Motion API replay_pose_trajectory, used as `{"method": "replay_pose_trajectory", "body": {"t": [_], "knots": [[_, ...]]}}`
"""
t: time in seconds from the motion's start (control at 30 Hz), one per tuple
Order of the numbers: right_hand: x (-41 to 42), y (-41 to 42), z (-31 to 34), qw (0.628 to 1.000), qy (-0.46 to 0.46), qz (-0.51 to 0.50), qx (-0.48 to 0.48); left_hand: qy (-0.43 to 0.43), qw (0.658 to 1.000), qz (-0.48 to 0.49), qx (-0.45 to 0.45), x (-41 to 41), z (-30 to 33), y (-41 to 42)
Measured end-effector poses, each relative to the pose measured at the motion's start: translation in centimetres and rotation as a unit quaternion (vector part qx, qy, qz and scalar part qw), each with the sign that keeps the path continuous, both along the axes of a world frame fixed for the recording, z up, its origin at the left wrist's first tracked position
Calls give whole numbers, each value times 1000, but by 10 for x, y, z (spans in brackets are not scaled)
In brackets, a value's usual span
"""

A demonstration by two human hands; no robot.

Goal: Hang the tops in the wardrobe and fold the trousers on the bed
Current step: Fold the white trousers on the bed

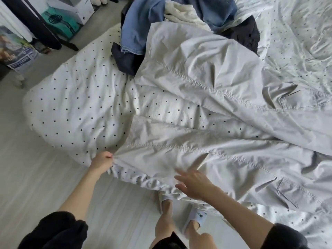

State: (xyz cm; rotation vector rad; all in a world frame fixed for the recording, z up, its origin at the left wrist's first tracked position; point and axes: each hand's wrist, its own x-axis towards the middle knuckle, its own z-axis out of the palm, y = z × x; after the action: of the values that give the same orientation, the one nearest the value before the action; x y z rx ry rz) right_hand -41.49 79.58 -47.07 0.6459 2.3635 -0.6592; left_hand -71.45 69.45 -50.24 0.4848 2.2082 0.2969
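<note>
Laid the pale grey trousers (206, 108) flat across the polka-dot bed (75, 108), legs apart, probably so the folds come out neat. Pinched the near hem with left hand (102, 160) to pull it taut. Kept right hand (193, 184) spread over the leg, likely for smoothing. Left heap of clothes (179, 20) further up for later.

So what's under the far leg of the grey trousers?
The far leg of the grey trousers overlaps jeans, a dark garment and the dotted duvet. Anything further beneath is hidden.
</note>
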Motion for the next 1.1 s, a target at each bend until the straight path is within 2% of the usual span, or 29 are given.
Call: {"method": "replay_pose_trajectory", "body": {"t": [0.07,0.13,0.23,0.33,0.37,0.5,0.57,0.63,0.7,0.77,0.83,0.9,0.97,1.1], "knots": [[4,-4,-5,1000,-14,-22,-16,-20,997,67,-20,7,-8,-11],[9,-4,-12,997,28,-67,11,-62,982,181,3,16,-14,-14],[21,-4,-19,985,115,-109,63,-217,912,347,13,40,-26,-14],[32,0,-23,974,135,-144,112,-314,842,438,30,61,-34,-8],[38,1,-25,973,131,-147,118,-313,831,457,49,67,-39,-6],[67,-2,-38,980,70,-155,98,-210,823,504,156,68,-44,-1],[82,-3,-41,982,46,-153,102,-194,821,495,208,59,-39,-2],[94,-4,-41,981,38,-155,106,-186,825,485,221,56,-37,-6],[107,-7,-39,980,34,-160,109,-137,855,466,183,64,-33,-8],[114,-9,-38,979,36,-169,112,-37,891,437,116,73,-32,-11],[127,-10,-33,974,48,-191,116,103,934,336,65,93,-25,-7],[137,-11,-27,968,58,-210,126,185,955,202,117,115,-17,3],[167,-10,-19,952,69,-260,147,189,961,82,182,160,-9,23],[217,-9,-12,930,64,-312,183,155,957,-94,226,240,3,57]]}}
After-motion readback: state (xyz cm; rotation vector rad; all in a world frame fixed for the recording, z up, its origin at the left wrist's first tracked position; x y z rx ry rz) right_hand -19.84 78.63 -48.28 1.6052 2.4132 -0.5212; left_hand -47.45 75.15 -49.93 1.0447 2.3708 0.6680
